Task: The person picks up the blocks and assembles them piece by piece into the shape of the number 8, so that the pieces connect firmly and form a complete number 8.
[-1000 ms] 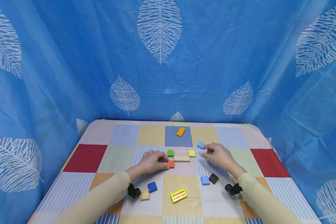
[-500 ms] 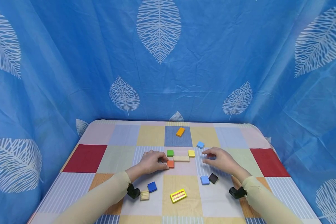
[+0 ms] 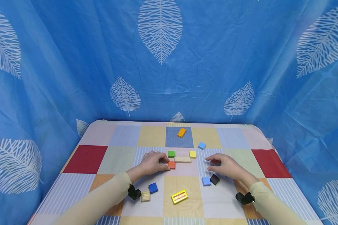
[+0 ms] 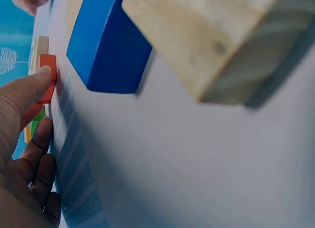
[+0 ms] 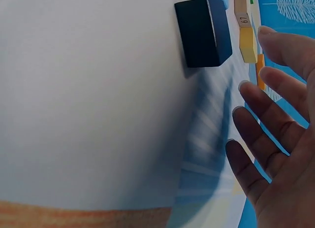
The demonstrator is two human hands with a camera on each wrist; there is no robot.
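Observation:
My left hand [image 3: 153, 162] pinches a red-orange block [image 3: 171, 165] between thumb and fingers, at the left end of a plain wooden plank block [image 3: 182, 159]. A green block [image 3: 171, 153] stands just behind the red one, and a yellow block [image 3: 192, 154] lies at the plank's far right corner. Over the striped patch to the right, my right hand [image 3: 225, 165] holds nothing, its fingers relaxed and spread. In the right wrist view a black block [image 5: 204, 33] lies near its fingers. Beside that block is a light blue block [image 3: 206, 181].
Another light blue block [image 3: 201, 145] lies beyond my right hand, and an orange block [image 3: 181, 132] farther back. Nearer me are a dark blue block [image 3: 153, 187], a small wooden block [image 3: 145, 196] and a yellow block with red stripes [image 3: 179, 197]. A blue curtain [image 3: 202, 62] surrounds the table.
My right hand has left the far light blue block and drawn back towards me and slightly right. The left hand has stayed in place on the red-orange block.

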